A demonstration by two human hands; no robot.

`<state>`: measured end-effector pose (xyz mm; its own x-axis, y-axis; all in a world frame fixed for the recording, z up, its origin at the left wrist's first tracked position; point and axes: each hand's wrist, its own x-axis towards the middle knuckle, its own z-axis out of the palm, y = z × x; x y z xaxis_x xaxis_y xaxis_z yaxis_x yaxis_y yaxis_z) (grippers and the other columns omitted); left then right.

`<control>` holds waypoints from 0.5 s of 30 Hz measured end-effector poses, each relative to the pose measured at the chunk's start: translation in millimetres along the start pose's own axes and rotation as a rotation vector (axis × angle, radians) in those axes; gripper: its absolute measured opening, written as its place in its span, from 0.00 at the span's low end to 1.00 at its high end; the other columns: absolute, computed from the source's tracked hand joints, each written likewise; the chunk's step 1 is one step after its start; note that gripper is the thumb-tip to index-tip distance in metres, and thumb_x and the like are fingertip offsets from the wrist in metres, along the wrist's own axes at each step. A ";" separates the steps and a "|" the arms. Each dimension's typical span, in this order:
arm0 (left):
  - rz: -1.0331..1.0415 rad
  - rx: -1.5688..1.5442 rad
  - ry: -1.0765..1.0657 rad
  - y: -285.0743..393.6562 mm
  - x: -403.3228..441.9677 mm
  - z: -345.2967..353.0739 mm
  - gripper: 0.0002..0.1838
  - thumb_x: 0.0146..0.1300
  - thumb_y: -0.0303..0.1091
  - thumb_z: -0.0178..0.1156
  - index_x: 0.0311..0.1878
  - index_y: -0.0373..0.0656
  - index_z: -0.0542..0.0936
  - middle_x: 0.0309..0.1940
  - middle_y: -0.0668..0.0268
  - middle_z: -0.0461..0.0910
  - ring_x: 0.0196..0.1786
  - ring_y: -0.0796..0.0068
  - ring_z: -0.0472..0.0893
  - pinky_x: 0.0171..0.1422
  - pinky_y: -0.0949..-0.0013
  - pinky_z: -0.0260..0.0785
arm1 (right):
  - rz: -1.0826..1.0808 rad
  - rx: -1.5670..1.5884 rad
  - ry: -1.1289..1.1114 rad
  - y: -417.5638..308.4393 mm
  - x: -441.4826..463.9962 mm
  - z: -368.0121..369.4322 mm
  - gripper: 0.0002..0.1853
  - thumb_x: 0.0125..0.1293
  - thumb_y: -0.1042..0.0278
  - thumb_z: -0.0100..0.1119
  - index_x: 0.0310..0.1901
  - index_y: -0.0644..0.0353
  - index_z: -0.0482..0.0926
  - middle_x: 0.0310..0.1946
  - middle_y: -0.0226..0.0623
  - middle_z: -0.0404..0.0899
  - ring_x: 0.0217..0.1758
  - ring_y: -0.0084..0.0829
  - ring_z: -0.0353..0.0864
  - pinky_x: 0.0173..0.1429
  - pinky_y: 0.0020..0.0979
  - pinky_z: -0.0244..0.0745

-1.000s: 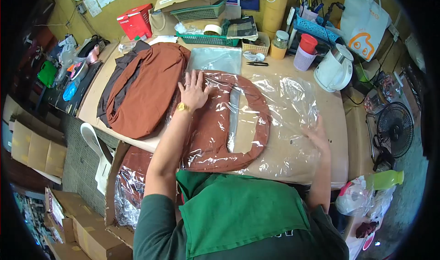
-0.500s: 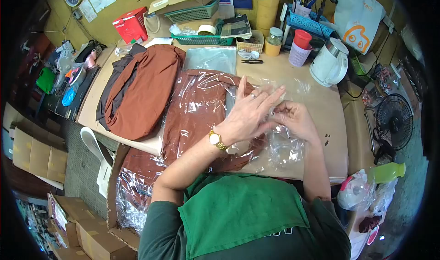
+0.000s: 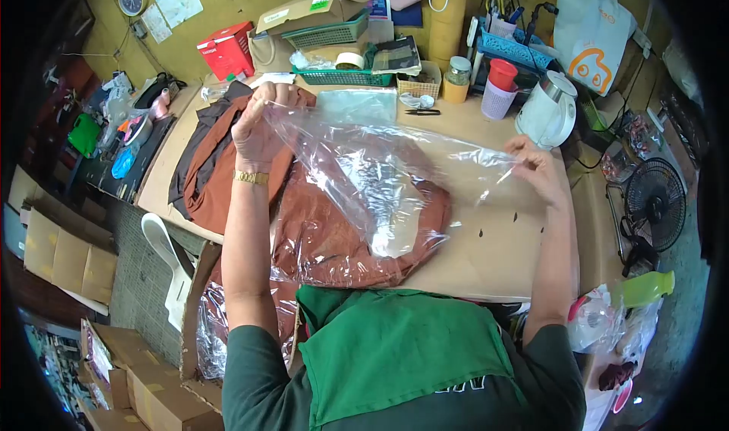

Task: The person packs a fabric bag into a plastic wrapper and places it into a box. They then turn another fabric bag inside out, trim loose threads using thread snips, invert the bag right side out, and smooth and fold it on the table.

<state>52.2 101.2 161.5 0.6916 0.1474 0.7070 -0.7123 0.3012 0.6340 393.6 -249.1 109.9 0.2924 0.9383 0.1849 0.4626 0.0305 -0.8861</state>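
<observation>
Stretched between my two hands is the loose end of a clear plastic bag (image 3: 463, 148). My left hand (image 3: 264, 123), with a gold watch at the wrist, grips one corner above the left part of the table. My right hand (image 3: 538, 171) pinches the opposite corner near the white kettle. Beneath the raised film lies a rust-brown folded garment (image 3: 334, 233), covered by clear plastic in its lower part. To its left a pile of rust-brown and dark garments (image 3: 205, 176) rests on the table, partly behind my left forearm.
Flat clear bags (image 3: 357, 104) lie at the back of the table (image 3: 509, 256). Behind them stand green baskets (image 3: 326, 74), a jar (image 3: 456, 82), cups (image 3: 499, 89) and a kettle (image 3: 548, 112). An open carton (image 3: 191, 317) with plastic-wrapped brown items is at lower left; a fan (image 3: 653, 203) stands right.
My hands were close together over the bag; now they are wide apart, the left moved far left and the right moved right and up. The bag's end has been lifted and spread between them.
</observation>
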 end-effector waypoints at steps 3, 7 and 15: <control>-0.106 0.267 0.096 7.4 -13.2 -16.8 0.08 0.64 0.35 0.64 0.34 0.46 0.75 0.32 0.70 0.75 0.44 0.76 0.76 0.56 0.67 0.67 | -0.359 0.493 0.196 25.2 16.0 8.3 0.09 0.58 0.71 0.71 0.33 0.61 0.78 0.41 0.35 0.79 0.36 0.19 0.74 0.49 0.25 0.69; -0.258 0.668 0.255 22.2 -24.9 -33.4 0.08 0.60 0.34 0.70 0.36 0.45 0.79 0.34 0.74 0.76 0.39 0.82 0.76 0.48 0.74 0.68 | -0.374 0.710 0.120 34.2 20.8 -2.3 0.15 0.60 0.58 0.71 0.32 0.58 0.76 0.36 0.33 0.79 0.35 0.17 0.74 0.49 0.26 0.69; -0.006 0.276 0.061 27.1 -7.4 -6.5 0.17 0.58 0.46 0.69 0.32 0.48 0.72 0.32 0.70 0.67 0.40 0.73 0.67 0.48 0.67 0.62 | -0.389 0.695 0.108 -8.0 38.8 6.3 0.15 0.66 0.54 0.66 0.31 0.55 0.75 0.26 0.25 0.71 0.27 0.18 0.62 0.31 0.22 0.55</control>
<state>28.5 114.4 171.4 0.6957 0.2050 0.6885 -0.7082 0.0352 0.7052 396.0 -210.7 121.5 0.3133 0.7790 0.5431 -0.0689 0.5890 -0.8052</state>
